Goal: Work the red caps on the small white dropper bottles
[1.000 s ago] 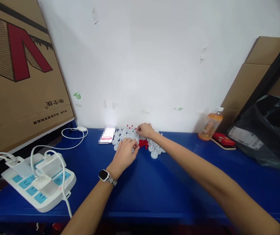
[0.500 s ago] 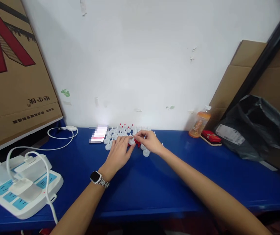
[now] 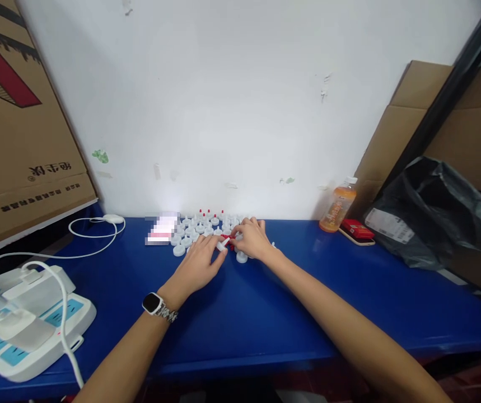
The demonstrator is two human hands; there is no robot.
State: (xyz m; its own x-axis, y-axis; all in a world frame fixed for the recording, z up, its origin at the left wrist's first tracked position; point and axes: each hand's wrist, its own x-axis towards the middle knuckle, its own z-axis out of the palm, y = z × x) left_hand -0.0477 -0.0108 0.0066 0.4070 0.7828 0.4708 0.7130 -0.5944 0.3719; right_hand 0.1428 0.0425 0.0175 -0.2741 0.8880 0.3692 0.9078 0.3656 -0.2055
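My left hand (image 3: 196, 263) grips a white nozzle cap (image 3: 222, 244) between thumb and fingers, its spout tilted up to the right. Close beside it, my right hand (image 3: 251, 239) has its thumb and fingers bent together over a small pile of red tip caps (image 3: 232, 242); what sits in its fingertips is hidden. Many white nozzle caps (image 3: 187, 230) stand behind and left of my hands. Several at the back wear red tips (image 3: 209, 211). One loose white cap (image 3: 242, 257) lies just under my right hand.
A lit phone (image 3: 163, 228) lies left of the caps. A white power strip (image 3: 34, 336) with plugs and cables occupies the near left. To the right stand an orange drink bottle (image 3: 338, 207), a red packet (image 3: 356, 229) on a phone, and a dark plastic bag (image 3: 433, 218).
My right fingers have moved off the nozzle's spout down to the red caps. The nozzle cap in my left hand now leans to the right. The whole view has shifted slightly.
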